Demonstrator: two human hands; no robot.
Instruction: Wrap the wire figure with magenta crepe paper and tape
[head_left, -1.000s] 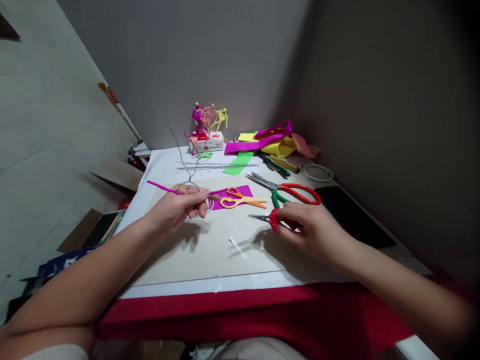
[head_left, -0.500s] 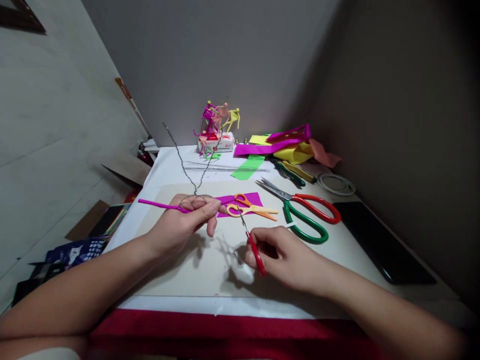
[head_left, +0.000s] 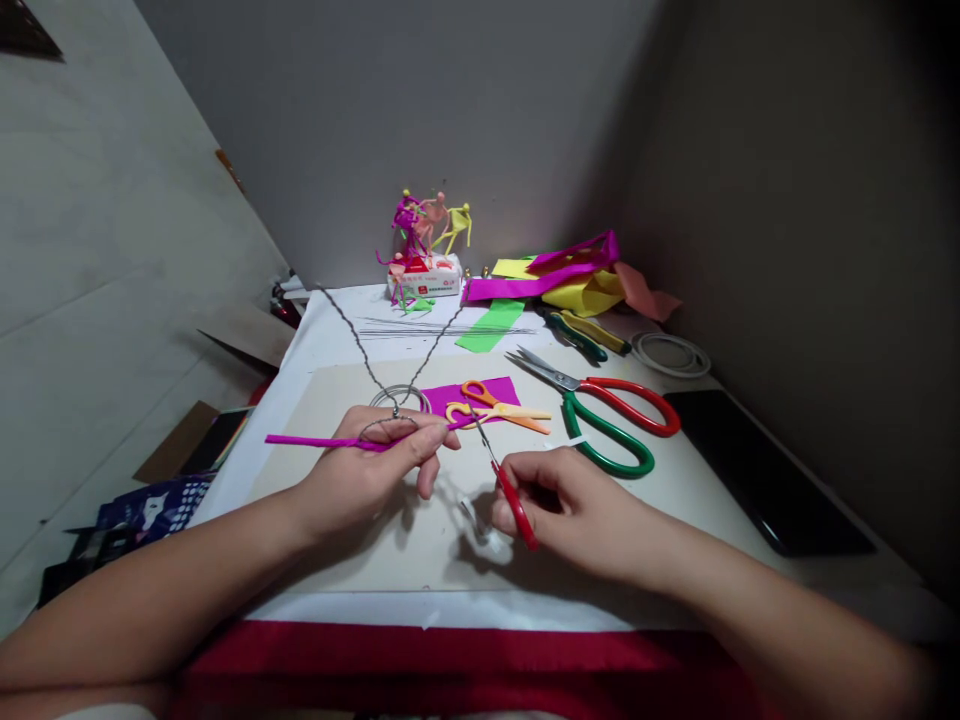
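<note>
My left hand (head_left: 382,460) pinches a twisted wire frame (head_left: 358,345), whose two long ends rise in a V above a loop. A magenta paper strip (head_left: 300,440) runs through the same grip and sticks out on both sides. My right hand (head_left: 562,500) is closed on a small red-handled tool (head_left: 514,505) with thin metal jaws; pliers or scissors, I cannot tell which. Its tips are close to the strip's right end, but contact is unclear. Behind them lie orange-and-yellow scissors (head_left: 499,411) on a magenta paper piece (head_left: 506,388). A wire coil (head_left: 420,397) shows behind my left hand.
Large scissors (head_left: 634,400) with red and green handles lie to the right, beside a black phone (head_left: 750,470). Farther back are pliers (head_left: 574,335), a white coil (head_left: 671,355), paper strips (head_left: 585,295), straight wires (head_left: 412,328) and small figures (head_left: 431,225) on a box (head_left: 442,278).
The view has shifted slightly. My left hand sits a little lower relative to the table items, and the wire coil behind it has come into sight. Both hands keep their holds.
</note>
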